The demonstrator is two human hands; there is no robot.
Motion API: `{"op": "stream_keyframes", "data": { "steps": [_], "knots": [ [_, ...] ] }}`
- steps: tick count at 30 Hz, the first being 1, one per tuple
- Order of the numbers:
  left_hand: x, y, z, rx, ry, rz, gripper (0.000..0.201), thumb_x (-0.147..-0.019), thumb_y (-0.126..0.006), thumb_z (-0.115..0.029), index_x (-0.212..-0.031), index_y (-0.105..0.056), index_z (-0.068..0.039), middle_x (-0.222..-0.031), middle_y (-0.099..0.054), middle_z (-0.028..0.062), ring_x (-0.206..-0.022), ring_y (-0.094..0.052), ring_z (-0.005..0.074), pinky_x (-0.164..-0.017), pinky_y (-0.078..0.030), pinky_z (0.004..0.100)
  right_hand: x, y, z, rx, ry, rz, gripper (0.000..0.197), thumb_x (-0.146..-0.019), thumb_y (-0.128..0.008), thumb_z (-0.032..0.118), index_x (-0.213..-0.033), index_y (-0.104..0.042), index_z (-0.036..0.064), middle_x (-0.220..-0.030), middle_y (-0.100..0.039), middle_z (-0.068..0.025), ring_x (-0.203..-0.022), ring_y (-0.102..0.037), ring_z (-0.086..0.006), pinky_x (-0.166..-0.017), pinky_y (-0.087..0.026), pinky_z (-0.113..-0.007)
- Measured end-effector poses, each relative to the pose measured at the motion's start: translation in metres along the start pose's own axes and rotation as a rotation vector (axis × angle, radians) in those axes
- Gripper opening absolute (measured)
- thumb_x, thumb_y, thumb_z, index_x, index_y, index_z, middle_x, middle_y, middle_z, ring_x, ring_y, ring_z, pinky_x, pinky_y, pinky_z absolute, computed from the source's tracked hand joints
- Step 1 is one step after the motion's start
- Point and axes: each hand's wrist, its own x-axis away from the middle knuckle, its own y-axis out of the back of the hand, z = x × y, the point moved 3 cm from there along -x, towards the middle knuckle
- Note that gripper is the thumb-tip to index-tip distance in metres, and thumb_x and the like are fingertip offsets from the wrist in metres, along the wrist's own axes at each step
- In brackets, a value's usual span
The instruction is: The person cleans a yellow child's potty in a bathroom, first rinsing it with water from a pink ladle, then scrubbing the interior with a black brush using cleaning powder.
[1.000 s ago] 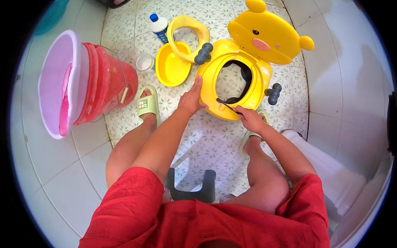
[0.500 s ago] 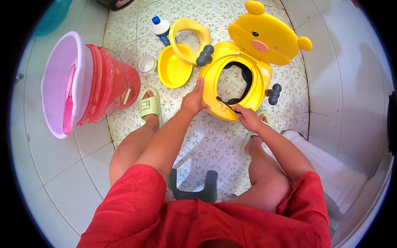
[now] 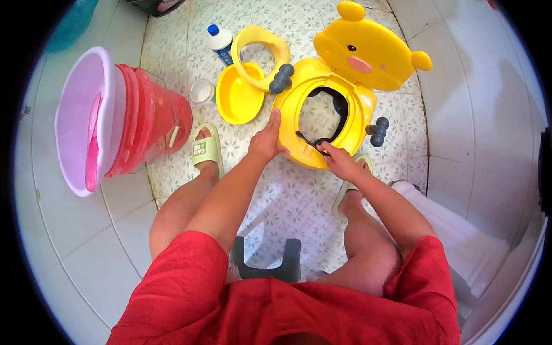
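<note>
In front of me stands a yellow child's potty (image 3: 292, 123) with its animal-face lid (image 3: 368, 54) raised. My left hand (image 3: 265, 139) holds the near left side of its body, fingers stretched along the wall and thumb toward the front. Closed fingers of my right hand (image 3: 339, 162) grip a thin black brush, like a toothbrush (image 3: 306, 138), whose tip lies at the front inner rim of the potty's opening. Floor tiles show through that opening, past a dark inner edge. A dark grey knobbed handle (image 3: 282, 79) sticks out on the left and another (image 3: 377, 131) on the right.
Left of the potty are a yellow bowl (image 3: 236, 98), a yellow seat ring (image 3: 282, 49) leaning on it, a blue-capped bottle (image 3: 220, 40) and a white cup (image 3: 202, 91). A red bucket (image 3: 155, 115) bears a lilac basin (image 3: 72, 126). A grey stool (image 3: 287, 261) is beneath me.
The brush tip has shifted slightly left and up along the potty's front rim with my right hand. My left hand stays on the potty's side. The whole view has shifted a little.
</note>
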Motion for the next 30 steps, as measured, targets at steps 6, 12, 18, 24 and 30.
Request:
{"op": "stream_keyframes", "data": {
  "steps": [6,12,18,24,30],
  "knots": [
    [0.0,-0.005,0.0,-0.015,0.011,-0.008,0.119,-0.059,-0.083,-0.023,-0.147,-0.003,-0.015,-0.153,-0.013,0.0017,-0.11,-0.055,0.0343,-0.091,-0.047,0.0406,-0.008,-0.007,-0.001,0.0,0.023,-0.016,0.029,-0.085,-0.051,0.002,-0.114,-0.048,0.006,-0.103,-0.062,-0.0177,-0.092,-0.061,-0.0327,-0.078,-0.047,-0.036],
    [0.0,-0.003,0.0,-0.036,0.028,0.019,0.119,-0.06,-0.083,-0.025,-0.147,-0.003,-0.016,-0.154,-0.011,0.0006,-0.109,-0.056,0.0329,-0.091,-0.047,0.0403,0.022,-0.003,-0.015,-0.034,-0.023,0.069,0.029,-0.083,-0.054,0.003,-0.111,-0.048,0.0068,-0.102,-0.062,-0.0184,-0.095,-0.059,-0.0389,-0.08,-0.047,-0.043],
    [-0.002,-0.004,-0.002,-0.037,0.023,0.017,0.119,-0.059,-0.083,-0.025,-0.147,-0.004,-0.014,-0.154,-0.011,0.0009,-0.11,-0.056,0.033,-0.091,-0.047,0.0399,-0.024,-0.005,0.004,-0.066,-0.074,-0.059,0.028,-0.085,-0.052,0.003,-0.113,-0.046,0.0063,-0.102,-0.061,-0.0178,-0.094,-0.06,-0.035,-0.08,-0.047,-0.038],
    [0.0,-0.003,0.003,-0.038,0.003,-0.007,0.119,-0.058,-0.084,-0.025,-0.147,-0.005,-0.013,-0.154,-0.012,0.0014,-0.11,-0.055,0.0334,-0.091,-0.048,0.0403,0.015,-0.008,-0.014,0.044,-0.001,0.066,0.03,-0.082,-0.054,0.002,-0.112,-0.048,0.0063,-0.101,-0.062,-0.0189,-0.094,-0.059,-0.0391,-0.079,-0.047,-0.042],
    [-0.003,-0.005,0.0,-0.04,0.006,-0.008,0.119,-0.058,-0.084,-0.026,-0.147,-0.005,-0.013,-0.154,-0.012,0.0007,-0.108,-0.056,0.0337,-0.089,-0.049,0.0404,-0.009,0.003,-0.002,-0.091,0.038,-0.021,0.028,-0.082,-0.053,0.0,-0.11,-0.05,0.0055,-0.101,-0.062,-0.0199,-0.092,-0.06,-0.0379,-0.078,-0.047,-0.042]
  ]
}}
